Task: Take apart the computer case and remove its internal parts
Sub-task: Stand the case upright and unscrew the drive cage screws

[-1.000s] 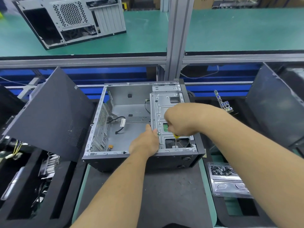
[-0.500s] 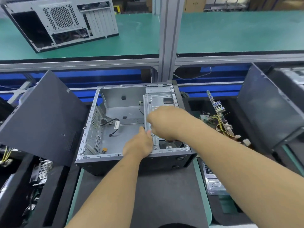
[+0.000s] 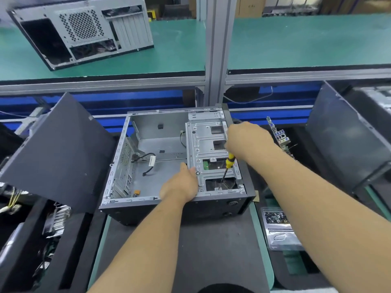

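Note:
An open grey computer case [image 3: 160, 119] lies on its side on the dark mat, its main bay nearly bare apart from a few loose black cables [image 3: 148, 157]. A metal drive cage [image 3: 205, 142] fills the case's right part. My left hand [image 3: 182, 185] grips the cage's left edge near the front. My right hand [image 3: 245, 140] holds a yellow-and-black screwdriver [image 3: 227, 168] over the cage, its tip down at the cage's front opening.
A dark side panel [image 3: 57, 153] leans at the left over a black bin of parts. A second panel [image 3: 347, 140] leans at the right. A circuit board [image 3: 279, 136] stands behind my right arm. A tray of screws [image 3: 277, 227] lies at right. Another case [image 3: 82, 32] sits on the green shelf.
My right hand has moved up and to the right across the drive cage, and the screwdriver now shows below it with its tip at the front opening. My left hand stays on the cage edge.

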